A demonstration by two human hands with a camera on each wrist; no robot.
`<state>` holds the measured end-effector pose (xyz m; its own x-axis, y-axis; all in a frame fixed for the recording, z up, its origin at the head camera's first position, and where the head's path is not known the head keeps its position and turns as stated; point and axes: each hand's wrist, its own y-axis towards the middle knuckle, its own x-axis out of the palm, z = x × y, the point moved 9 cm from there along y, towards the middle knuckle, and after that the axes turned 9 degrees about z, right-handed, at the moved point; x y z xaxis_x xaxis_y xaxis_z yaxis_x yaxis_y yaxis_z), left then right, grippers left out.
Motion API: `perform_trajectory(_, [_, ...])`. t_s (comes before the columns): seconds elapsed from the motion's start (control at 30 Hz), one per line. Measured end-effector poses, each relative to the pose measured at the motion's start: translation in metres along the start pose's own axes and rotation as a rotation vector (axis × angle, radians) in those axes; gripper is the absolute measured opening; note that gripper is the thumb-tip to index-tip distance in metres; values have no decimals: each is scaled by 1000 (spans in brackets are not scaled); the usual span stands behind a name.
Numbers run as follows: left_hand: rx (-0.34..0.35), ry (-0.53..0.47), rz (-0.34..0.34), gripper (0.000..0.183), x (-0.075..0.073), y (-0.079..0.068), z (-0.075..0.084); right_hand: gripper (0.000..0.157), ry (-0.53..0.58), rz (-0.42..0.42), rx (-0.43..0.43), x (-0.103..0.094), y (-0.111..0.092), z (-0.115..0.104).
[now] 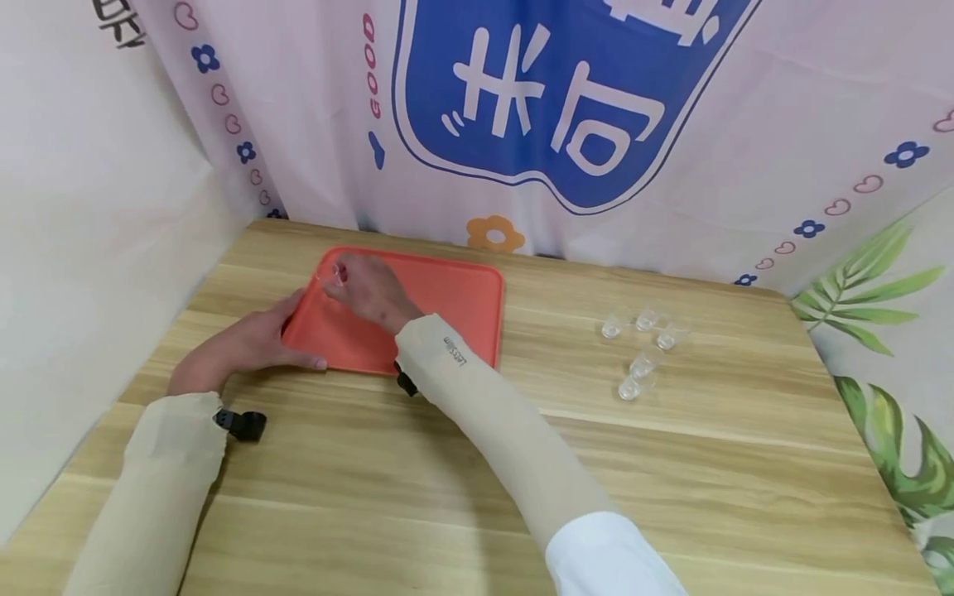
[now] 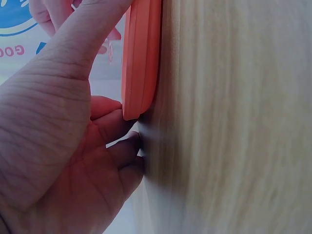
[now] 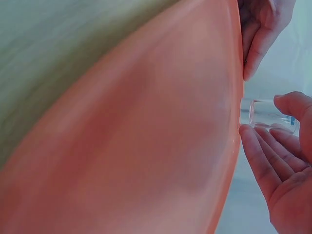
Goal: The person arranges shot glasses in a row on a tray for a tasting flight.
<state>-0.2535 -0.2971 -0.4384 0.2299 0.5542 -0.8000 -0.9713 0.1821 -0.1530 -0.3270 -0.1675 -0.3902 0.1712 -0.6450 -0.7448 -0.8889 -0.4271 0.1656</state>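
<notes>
A red tray [image 1: 455, 298] lies on the wooden table toward the back left. My left hand [image 1: 257, 339] holds its near left corner, with the thumb along the front edge and the fingers at the left side. In the left wrist view those fingers [image 2: 114, 126] bend against the tray's outer edge. My right hand [image 1: 368, 285] reaches across the tray to the far left corner. It grips a small clear shot glass [image 3: 270, 116] between thumb and fingers, with the glass's base right at the tray's rim in the right wrist view.
Several more small clear glasses [image 1: 644, 362] stand in a loose group on the right half of the table [image 1: 715, 480]. A printed curtain [image 1: 313, 124] hangs along the table's back edge. White walls flank both sides, the right one with leaf patterns.
</notes>
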Motion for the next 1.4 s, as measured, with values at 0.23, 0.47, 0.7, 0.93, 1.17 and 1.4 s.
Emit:
perform_trajectory(0.23, [-12, -24, -9, 133, 3, 2, 4, 13, 6, -18, 13, 2, 4, 6])
perform_trajectory(0.47, [-17, -15, -3, 134, 0, 3, 7, 12, -19, -22, -17, 4, 6, 5])
perform_trajectory(0.7, [-16, -8, 5, 136, -3, 2, 6, 13, -24, -26, -11, 4, 7, 4])
perform_trajectory(0.93, [-20, 5, -2, 136, -3, 2, 4, 16, -38, -33, -2, 6, 8, 4])
perform_trajectory(1.17, [-43, -13, -12, 136, -2, 0, 2, 29, -13, -73, 6, 5, 4, 7])
perform_trajectory(1.4, [-27, -31, -8, 133, 0, -5, 1, 34, 48, -85, 9, -2, -8, 18])
